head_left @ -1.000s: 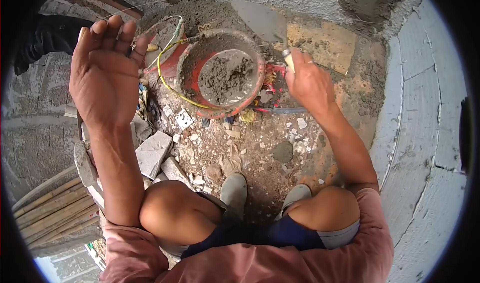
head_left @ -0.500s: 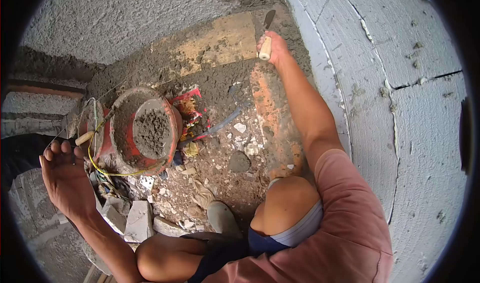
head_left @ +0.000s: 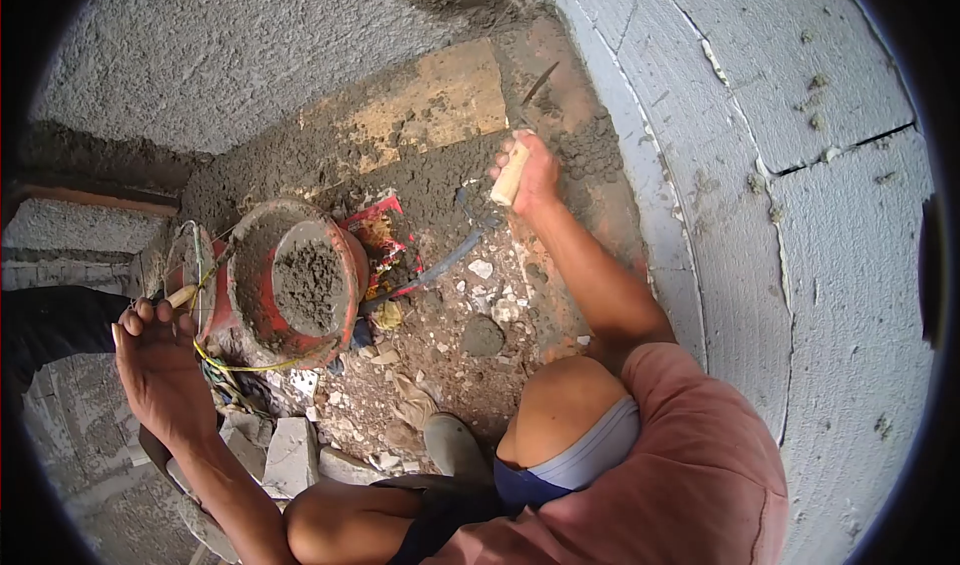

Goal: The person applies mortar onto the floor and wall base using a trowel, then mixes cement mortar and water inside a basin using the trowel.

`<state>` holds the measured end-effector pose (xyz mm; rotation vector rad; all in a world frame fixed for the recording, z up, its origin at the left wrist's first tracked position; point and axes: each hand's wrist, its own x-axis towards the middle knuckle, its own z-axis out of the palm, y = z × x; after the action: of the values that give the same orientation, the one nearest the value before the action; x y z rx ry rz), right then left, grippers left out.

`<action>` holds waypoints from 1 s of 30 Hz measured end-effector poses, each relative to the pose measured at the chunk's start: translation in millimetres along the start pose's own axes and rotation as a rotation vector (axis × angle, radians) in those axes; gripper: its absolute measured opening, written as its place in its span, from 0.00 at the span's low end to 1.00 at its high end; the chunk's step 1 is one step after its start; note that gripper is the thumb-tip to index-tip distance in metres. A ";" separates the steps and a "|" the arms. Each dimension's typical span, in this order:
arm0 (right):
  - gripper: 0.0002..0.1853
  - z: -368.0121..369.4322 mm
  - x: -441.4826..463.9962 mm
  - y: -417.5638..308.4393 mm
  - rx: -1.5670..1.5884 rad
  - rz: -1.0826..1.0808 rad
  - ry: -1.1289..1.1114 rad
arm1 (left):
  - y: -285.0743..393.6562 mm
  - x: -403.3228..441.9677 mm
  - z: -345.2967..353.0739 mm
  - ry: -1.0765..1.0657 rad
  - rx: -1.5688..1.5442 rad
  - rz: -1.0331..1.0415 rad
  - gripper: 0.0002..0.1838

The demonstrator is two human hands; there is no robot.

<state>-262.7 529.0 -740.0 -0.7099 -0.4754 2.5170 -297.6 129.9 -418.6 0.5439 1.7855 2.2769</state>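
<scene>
Wood-handled, a trowel (head_left: 511, 175) is gripped by the right hand's (head_left: 538, 172) fingers near the floor's (head_left: 600, 200) far-right corner; the left hand (head_left: 168, 377) is loosely uncurled — mortar (head_left: 440, 170) is spread rough nearby, more left in the bucket (head_left: 248, 277).

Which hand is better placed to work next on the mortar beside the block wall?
Probably the right hand: it grips the trowel close to that mortar. The left hand is farther away, palm open, near the red tub.
</scene>
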 end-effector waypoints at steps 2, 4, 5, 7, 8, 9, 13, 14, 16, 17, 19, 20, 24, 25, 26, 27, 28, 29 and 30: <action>0.08 -13.6 35.6 1.2 0.044 0.136 -0.098 | -3.3 1.4 1.9 0.020 0.006 -0.013 0.11; 0.08 -34.7 61.1 -2.4 0.083 0.266 -0.135 | -3.9 1.3 2.0 0.014 0.013 -0.024 0.11; 0.09 -45.9 61.7 -1.6 0.034 0.228 -0.087 | -2.4 0.6 1.4 0.002 0.004 -0.020 0.11; 0.08 -56.3 37.3 -2.4 0.028 0.123 0.025 | 1.5 -0.7 -0.6 -0.019 -0.015 -0.003 0.11; 0.08 -58.5 18.5 -0.1 0.024 0.070 0.081 | 4.2 -1.3 -4.1 -0.014 -0.014 0.013 0.11; 0.07 -44.7 -10.9 -8.7 0.002 0.088 0.173 | 7.7 -2.9 -9.9 -0.007 -0.013 0.025 0.11; 0.10 -63.0 -57.4 -2.8 -0.767 0.115 0.185 | 17.0 -5.6 -30.9 0.028 -0.035 0.029 0.10; 0.11 -70.6 -64.1 -7.7 -0.978 0.169 0.066 | 17.4 -6.0 -33.0 0.056 -0.036 0.033 0.10; 0.13 -86.2 -71.3 -17.9 -1.283 0.197 -0.076 | 16.2 -6.1 -32.5 0.047 -0.052 0.027 0.10; 0.14 -94.6 -74.2 -22.0 -1.377 0.172 -0.094 | 16.1 -6.1 -31.8 0.031 -0.055 0.023 0.10; 0.13 -115.0 -70.8 -34.7 -1.389 0.170 -0.048 | 16.6 -6.9 -31.9 0.010 -0.054 0.022 0.10; 0.12 -125.1 -67.0 -47.9 -1.315 0.175 0.053 | 17.7 -8.0 -32.0 0.006 -0.051 0.025 0.10; 0.12 -138.6 -35.4 -93.9 -1.290 0.018 0.262 | 21.2 -12.2 -33.3 0.055 -0.034 0.033 0.10; 0.11 -137.0 -31.9 -101.1 -1.332 -0.005 0.296 | 23.1 -13.1 -33.8 0.044 -0.033 0.034 0.10; 0.11 -134.3 -28.4 -104.7 -1.376 -0.033 0.328 | 24.2 -14.2 -34.1 0.035 -0.036 0.040 0.11; 0.15 -135.3 -28.0 -102.2 -1.433 -0.048 0.369 | 25.2 -15.5 -34.6 0.028 -0.037 0.045 0.11; 0.16 -142.2 -27.9 -96.7 -1.583 -0.176 0.381 | 27.1 -17.5 -34.4 0.048 -0.021 0.046 0.11; 0.18 -150.0 -28.0 -90.5 -1.732 -0.309 0.388 | 28.8 -20.0 -33.0 0.072 -0.005 0.046 0.11; 0.20 -156.7 -28.1 -86.5 -1.876 -0.451 0.392 | 29.3 -21.6 -31.7 0.094 0.010 0.047 0.11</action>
<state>-123.6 616.0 -816.8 -1.3149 -2.4263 0.8196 -288.6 86.1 -400.3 0.4939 1.8463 2.3635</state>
